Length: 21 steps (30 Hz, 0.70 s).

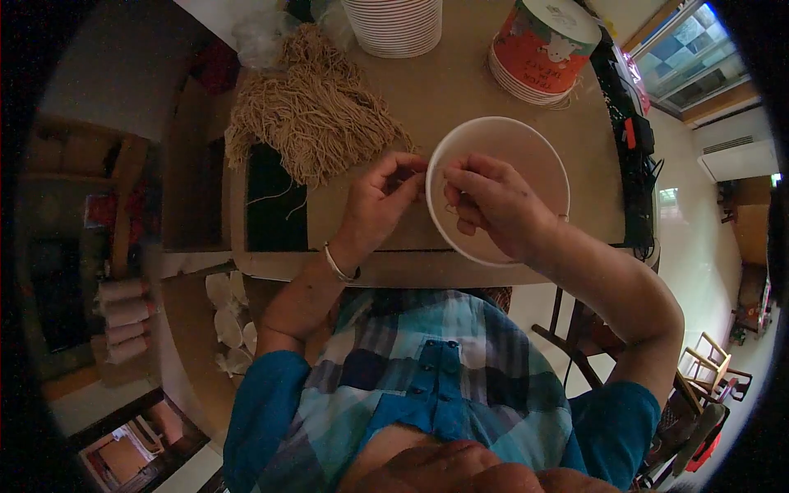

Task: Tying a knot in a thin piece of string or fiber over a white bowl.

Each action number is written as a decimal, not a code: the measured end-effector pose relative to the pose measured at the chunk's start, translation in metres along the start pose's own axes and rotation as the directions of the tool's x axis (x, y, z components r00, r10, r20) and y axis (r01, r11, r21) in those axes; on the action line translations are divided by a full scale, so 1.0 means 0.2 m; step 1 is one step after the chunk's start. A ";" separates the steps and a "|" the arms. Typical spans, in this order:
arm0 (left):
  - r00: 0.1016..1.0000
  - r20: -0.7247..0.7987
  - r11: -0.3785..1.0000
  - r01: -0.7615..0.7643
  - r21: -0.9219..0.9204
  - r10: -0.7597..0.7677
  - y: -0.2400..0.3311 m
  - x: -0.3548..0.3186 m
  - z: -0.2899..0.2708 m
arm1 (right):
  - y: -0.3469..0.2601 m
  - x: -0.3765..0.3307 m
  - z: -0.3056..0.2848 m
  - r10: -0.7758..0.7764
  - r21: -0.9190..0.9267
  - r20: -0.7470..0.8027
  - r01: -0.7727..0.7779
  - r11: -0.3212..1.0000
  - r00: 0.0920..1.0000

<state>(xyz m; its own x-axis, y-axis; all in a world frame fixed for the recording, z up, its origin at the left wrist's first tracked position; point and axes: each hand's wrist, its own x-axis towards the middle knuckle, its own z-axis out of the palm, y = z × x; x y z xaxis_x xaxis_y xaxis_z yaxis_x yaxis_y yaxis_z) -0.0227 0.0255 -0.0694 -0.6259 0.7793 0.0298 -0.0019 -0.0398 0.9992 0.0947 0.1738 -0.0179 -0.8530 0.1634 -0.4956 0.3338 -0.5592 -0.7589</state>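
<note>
A white paper bucket [499,131] stands at the table's front edge, its round mouth facing up. Against the outside of its left rim, my left hand [380,201] is closed, thumb and forefinger pinched together. My right hand [500,204] reaches over the bucket's right side into the mouth, its fingers curled and the fingertips pinched near the left inner wall. What either pinch holds is too small to make out. Beyond my left hand lies a heap of tan cords [312,115], with a few loose ends trailing toward me.
A stack of white paper buckets [394,25] stands at the far middle. Farther right is a stack topped by an orange-red printed bucket [546,49]. A black power strip with cables [639,140] runs along the table's right edge. Clear plastic bags [261,37] lie behind the cords.
</note>
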 end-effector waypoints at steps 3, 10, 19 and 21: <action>1.000 0.009 1.000 -0.005 -0.009 0.005 0.00 0.00 0.00 | 0.00 0.00 0.00 -0.013 -0.003 -0.016 0.013 1.000 1.000; 1.000 -0.004 1.000 0.004 -0.007 -0.004 -0.01 0.00 0.00 | 0.04 0.03 -0.05 -0.042 0.012 0.048 0.042 0.999 0.998; 1.000 -0.003 1.000 -0.008 0.003 0.008 -0.01 0.00 0.00 | 0.04 0.03 -0.03 -0.046 -0.015 0.012 0.046 0.999 0.999; 1.000 -0.007 1.000 0.001 -0.008 -0.001 -0.02 0.00 0.00 | 0.02 0.02 -0.01 -0.035 -0.057 0.001 0.035 0.998 0.999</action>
<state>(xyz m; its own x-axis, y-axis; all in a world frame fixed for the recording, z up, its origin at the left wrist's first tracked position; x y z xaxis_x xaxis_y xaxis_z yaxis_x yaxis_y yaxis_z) -0.0228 0.0269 -0.0740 -0.6313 0.7750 0.0288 -0.0083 -0.0439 0.9990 0.0920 0.1736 -0.0233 -0.8644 0.1825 -0.4685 0.3259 -0.5063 -0.7984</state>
